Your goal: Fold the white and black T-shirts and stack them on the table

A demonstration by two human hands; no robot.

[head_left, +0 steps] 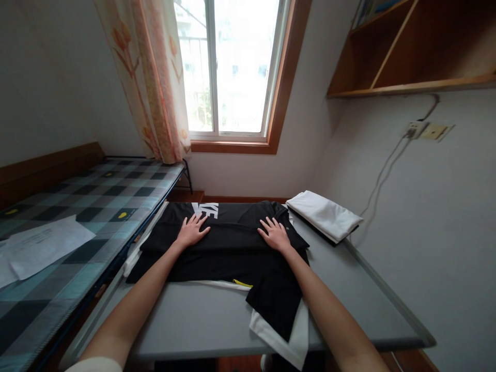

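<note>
A black T-shirt (232,240) with white lettering near its far edge lies across the grey table, its far side folded over. My left hand (191,231) rests flat on the shirt's left part, fingers spread, just by the lettering. On the right part, near the collar, my right hand (274,234) lies flat with its fingers apart. Beneath the black cloth, white fabric (287,341) shows at the lower right, where a sleeve hangs toward the near table edge. A small yellow strip (243,283) peeks out at the shirt's near edge.
Folded white clothing (323,214), dark underneath, sits at the table's far right. The grey table (205,320) stands between a checkered bed (135,181) with papers (46,245) and the right wall. Shelves (418,51) and a plugged socket (426,130) are on that wall.
</note>
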